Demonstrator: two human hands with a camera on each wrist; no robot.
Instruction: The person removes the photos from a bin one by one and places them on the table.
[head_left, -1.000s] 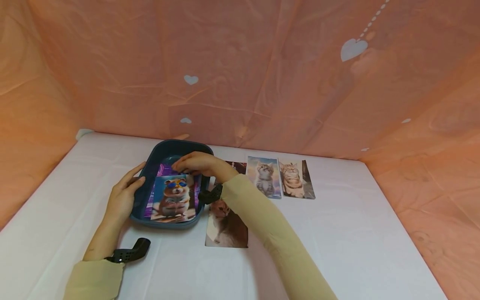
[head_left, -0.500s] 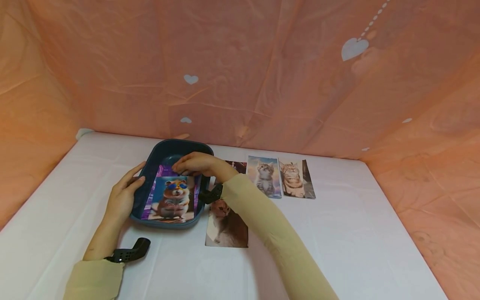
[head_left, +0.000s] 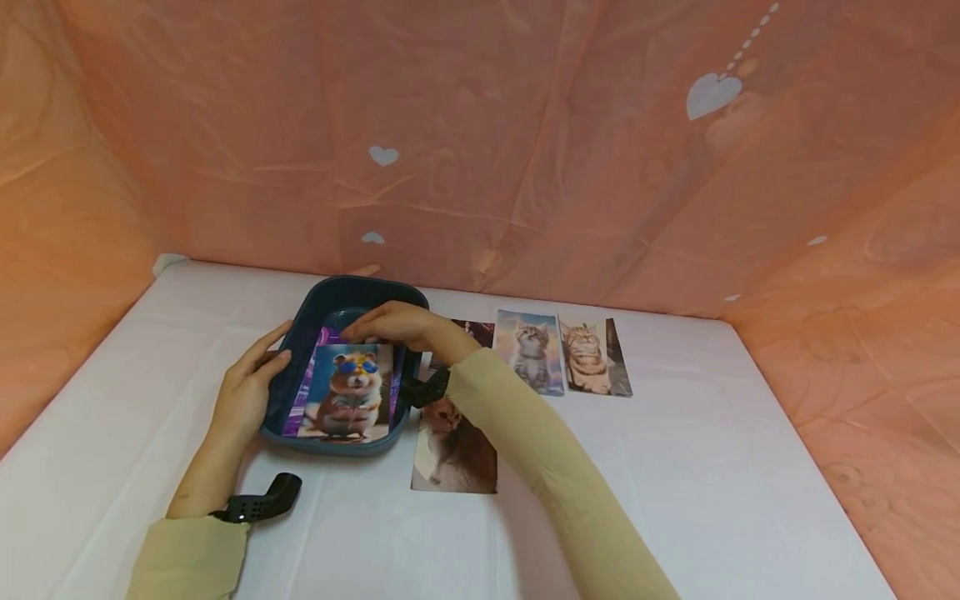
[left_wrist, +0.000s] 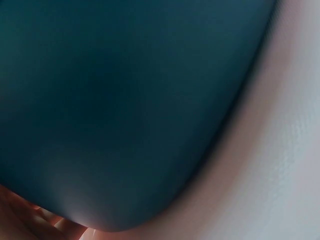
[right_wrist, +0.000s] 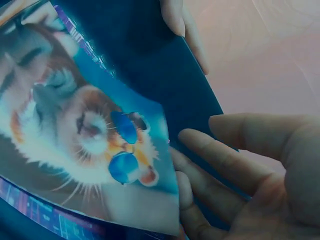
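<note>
Presently, a dark blue tray (head_left: 341,298) sits on the white table (head_left: 675,467), left of centre. The left hand (head_left: 243,392) rests against the tray's left outer wall, fingers fairly straight along the rim and thumb on the edge; it steadies the tray without curling round it. The left wrist view shows only the blurred tray wall (left_wrist: 125,100) close up.

The right hand (head_left: 393,325) reaches over the tray's far end, fingers lightly bent, fingertips at the top edge of a hamster picture (head_left: 347,392) that lies inside the tray. In the right wrist view the fingers (right_wrist: 220,160) are loosely spread and meet the picture's corner (right_wrist: 100,140); whether they pinch it or merely touch it cannot be told. A purple picture (head_left: 298,400) lies beneath the hamster picture, showing along its left side.

Outside the tray, a kitten picture (head_left: 453,446) lies just beside its right wall, partly under the right sleeve (head_left: 540,467). Two cat pictures (head_left: 531,352) (head_left: 587,356) lie side by side further right, near the back. An orange cloth with white hearts (head_left: 487,150) hangs behind.
</note>
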